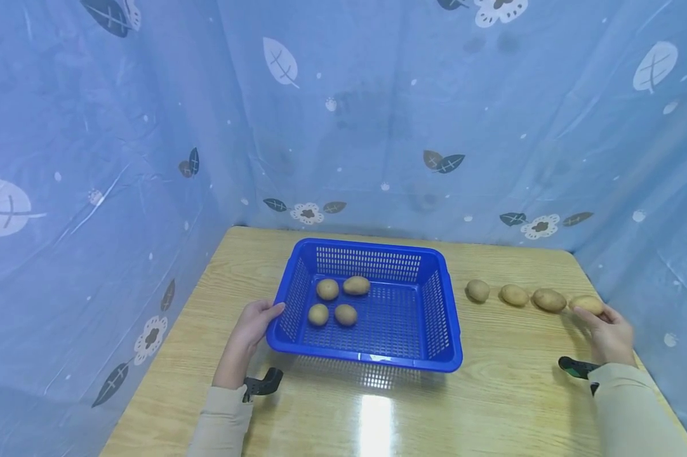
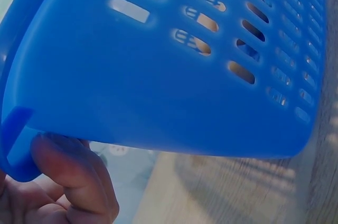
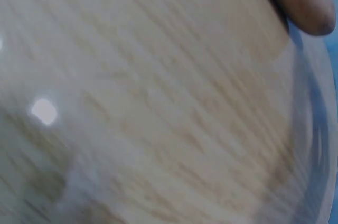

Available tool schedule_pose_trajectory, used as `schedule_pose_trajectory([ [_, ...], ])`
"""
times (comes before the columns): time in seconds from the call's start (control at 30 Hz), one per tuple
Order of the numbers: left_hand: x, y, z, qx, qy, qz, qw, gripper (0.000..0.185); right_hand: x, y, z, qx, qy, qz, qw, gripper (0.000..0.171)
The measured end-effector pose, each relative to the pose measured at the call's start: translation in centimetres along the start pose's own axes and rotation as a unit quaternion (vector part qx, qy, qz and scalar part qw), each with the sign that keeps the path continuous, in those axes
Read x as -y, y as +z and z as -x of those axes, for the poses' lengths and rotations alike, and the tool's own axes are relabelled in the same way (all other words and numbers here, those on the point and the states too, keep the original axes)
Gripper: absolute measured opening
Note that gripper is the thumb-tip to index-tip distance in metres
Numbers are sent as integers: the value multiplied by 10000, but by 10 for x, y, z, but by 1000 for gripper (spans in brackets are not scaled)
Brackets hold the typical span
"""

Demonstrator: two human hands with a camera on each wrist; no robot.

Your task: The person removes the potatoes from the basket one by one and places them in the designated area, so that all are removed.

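Observation:
A blue plastic basket (image 1: pixel 372 360) with slotted walls stands on the table, with several potatoes (image 1: pixel 346 315) in its left half. My left hand (image 1: pixel 253 325) grips the basket's left rim, thumb on top. From below, the left wrist view shows the curled fingers (image 2: pixel 71 174) under that rim. At the far right, my right hand (image 1: pixel 611 333) holds a yellowish potato (image 1: pixel 586 304) between thumb and fingers. To its left, three more potatoes lie in a row, the nearest being a browner potato (image 1: pixel 549 300). In the right wrist view, a potato (image 3: pixel 303 2) shows at the upper right corner.
The wooden table (image 1: pixel 509 387) has a glossy top with a bright reflection near its front. Blue patterned curtains (image 1: pixel 378 127) hang behind it and on both sides, close to the right hand. A dark strap mount (image 1: pixel 263 383) is on each wrist.

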State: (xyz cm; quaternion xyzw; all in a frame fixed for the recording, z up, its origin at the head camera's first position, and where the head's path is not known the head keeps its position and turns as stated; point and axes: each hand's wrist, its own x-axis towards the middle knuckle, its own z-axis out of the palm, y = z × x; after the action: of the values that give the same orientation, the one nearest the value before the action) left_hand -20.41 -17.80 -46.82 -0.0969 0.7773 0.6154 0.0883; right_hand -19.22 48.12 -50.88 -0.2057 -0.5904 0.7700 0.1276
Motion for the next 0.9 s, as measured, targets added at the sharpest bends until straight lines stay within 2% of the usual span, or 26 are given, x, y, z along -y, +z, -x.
schedule_pose_trajectory([
  [0.13,-1,0,0,-14,-22,-69,10000,37,0,-4,-1,-123,327,357,9988,88],
  [0.17,0,0,0,-22,-23,-78,10000,37,0,-5,-1,-122,393,413,9983,94],
  [0.23,0,0,0,-35,-10,-120,9999,37,0,-6,-2,-110,498,431,9978,96],
  [0.3,0,0,0,-53,5,-143,9999,37,0,-8,-3,-154,562,588,9966,90],
  [0.4,1,0,0,-53,23,-157,9999,38,-2,-8,-6,-300,602,1020,9925,65],
  [0.47,1,0,0,-52,27,-150,9999,38,-3,-9,-8,-378,629,1415,9872,47],
  [0.53,1,0,0,-52,16,-150,9999,37,-4,-10,-9,-376,643,1782,9812,41],
  [0.7,-1,1,1,-42,-76,-149,9999,36,-5,-15,-14,-147,642,2480,9665,41],
  [0.8,-2,1,2,4,-62,-104,9999,37,-4,-18,-16,-35,557,2966,9534,35],
  [0.9,-2,0,2,18,10,-69,10000,36,-2,-19,-18,18,470,3408,9390,42],
])
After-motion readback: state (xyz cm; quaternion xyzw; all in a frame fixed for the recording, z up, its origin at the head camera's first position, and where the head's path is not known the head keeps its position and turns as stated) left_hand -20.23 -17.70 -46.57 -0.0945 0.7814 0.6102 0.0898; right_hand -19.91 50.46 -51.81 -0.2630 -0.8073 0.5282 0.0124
